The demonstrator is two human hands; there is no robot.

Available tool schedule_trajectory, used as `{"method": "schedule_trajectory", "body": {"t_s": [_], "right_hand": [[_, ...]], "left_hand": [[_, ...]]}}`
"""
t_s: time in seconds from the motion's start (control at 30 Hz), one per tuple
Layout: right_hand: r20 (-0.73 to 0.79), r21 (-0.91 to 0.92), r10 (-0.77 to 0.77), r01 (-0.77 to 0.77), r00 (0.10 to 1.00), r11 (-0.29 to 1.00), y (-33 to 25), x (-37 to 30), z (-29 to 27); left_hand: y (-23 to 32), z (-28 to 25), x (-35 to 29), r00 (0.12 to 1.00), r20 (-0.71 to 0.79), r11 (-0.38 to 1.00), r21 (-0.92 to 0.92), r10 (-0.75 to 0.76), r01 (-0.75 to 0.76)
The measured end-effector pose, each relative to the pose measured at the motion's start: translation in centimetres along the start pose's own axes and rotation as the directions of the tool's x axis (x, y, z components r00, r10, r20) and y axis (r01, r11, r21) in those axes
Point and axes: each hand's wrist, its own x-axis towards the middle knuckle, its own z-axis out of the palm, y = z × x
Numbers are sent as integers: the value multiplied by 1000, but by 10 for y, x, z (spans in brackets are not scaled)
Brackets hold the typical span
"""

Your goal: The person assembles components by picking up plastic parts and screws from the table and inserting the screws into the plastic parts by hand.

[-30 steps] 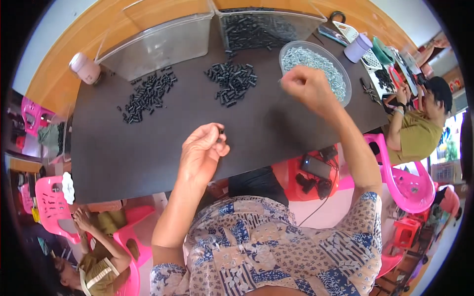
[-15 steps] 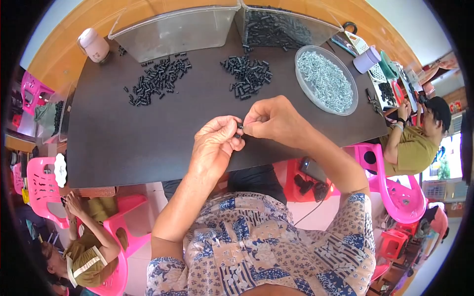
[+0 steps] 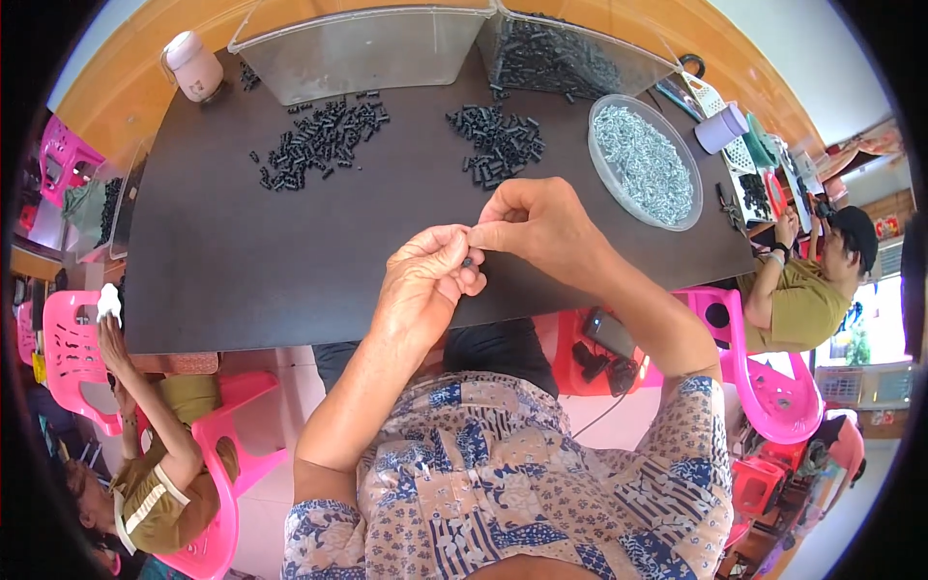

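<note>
Dark rectangular worktop (image 3: 290,261) lies under both hands. Beyond the fingers: two clear plastic bins (image 3: 358,48), a round clear dish of silvery metal pieces (image 3: 646,162) to the far right, two loose heaps of small black cylindrical parts (image 3: 319,140) well apart from the hands. Left hand (image 3: 425,285) and right hand (image 3: 541,227) meet fingertip to fingertip; fingers pinched narrow on one small black cylindrical part (image 3: 468,261), held between them above the worktop's near edge

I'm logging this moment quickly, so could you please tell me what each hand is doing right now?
Left hand: closed, pinching a small black part at its fingertips.
Right hand: closed, fingertips pinched at the same part; what it holds cannot be told.
</note>
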Motion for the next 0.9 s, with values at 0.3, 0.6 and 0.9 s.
{"method": "schedule_trajectory", "body": {"t_s": [0.3,0.6,0.9], "right_hand": [[-146,-317,-605,542,783,778,-5,-11,20],[-226,-472,-691,544,687,694,1,-15,50],[-433,-354,-617,505,657,787,8,-19,60]], "left_hand": [[4,-2,4,995,-48,994,-69,82,-85],[0,3,-1,953,-175,968,4,246,-250],[1,-3,-5,971,-176,978,-101,161,-181]]}}
